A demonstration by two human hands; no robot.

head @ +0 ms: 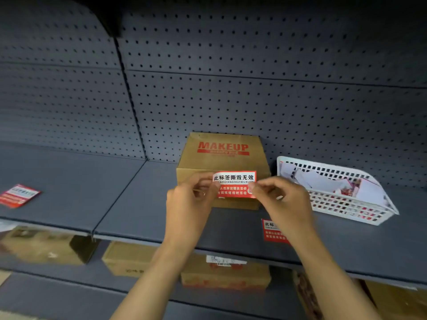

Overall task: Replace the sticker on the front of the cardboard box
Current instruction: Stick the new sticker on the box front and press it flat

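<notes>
A brown cardboard box (221, 155) printed "MAKEUP" in red stands on the grey shelf (129, 199) against the pegboard back. A red and white sticker (234, 184) is held flat in front of the box's front face. My left hand (189, 204) pinches its left edge and my right hand (279, 199) pinches its right edge. Whether the sticker touches the box I cannot tell.
A white plastic basket (342, 204) with several paper sheets stands right of the box. Another red sticker (273, 230) lies on the shelf under my right wrist. A third red sticker (18, 195) lies far left. More cardboard boxes (129, 259) sit on the lower shelf.
</notes>
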